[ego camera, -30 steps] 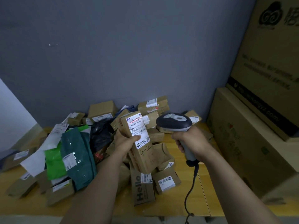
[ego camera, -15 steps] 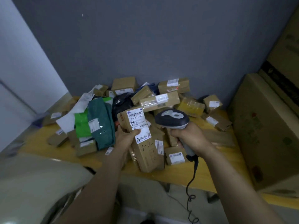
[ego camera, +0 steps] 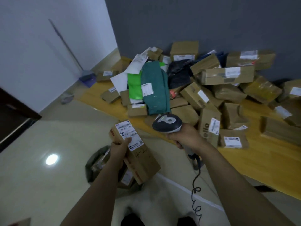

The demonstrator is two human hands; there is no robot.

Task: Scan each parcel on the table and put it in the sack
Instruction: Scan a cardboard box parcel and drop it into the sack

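Note:
My left hand (ego camera: pixel 118 151) grips a long brown cardboard parcel (ego camera: pixel 143 163) with a white barcode label, my thumb lying across the label. The parcel hangs off the table, above the open mouth of a sack (ego camera: pixel 96 162) on the floor with several parcels inside. My right hand (ego camera: pixel 185 138) holds the handle of a grey and dark barcode scanner (ego camera: pixel 167 123), its coiled cable (ego camera: pixel 195 198) trailing down. The scanner head sits just right of the parcel's labelled end. A heap of parcels (ego camera: pixel 211 88) covers the yellow wooden table (ego camera: pixel 254 162).
Green (ego camera: pixel 134 86) and teal (ego camera: pixel 154 88) mailer bags lie at the heap's left side, a black bag (ego camera: pixel 179 74) behind them. A broom and dustpan (ego camera: pixel 87 78) lean at the white wall. Shiny floor tiles (ego camera: pixel 48 136) spread to the left. A dark door edge (ego camera: pixel 11 116) stands far left.
My view swung left and down. My left hand carried the parcel from in front of the heap off the table edge to above the sack. The scanner stayed beside it.

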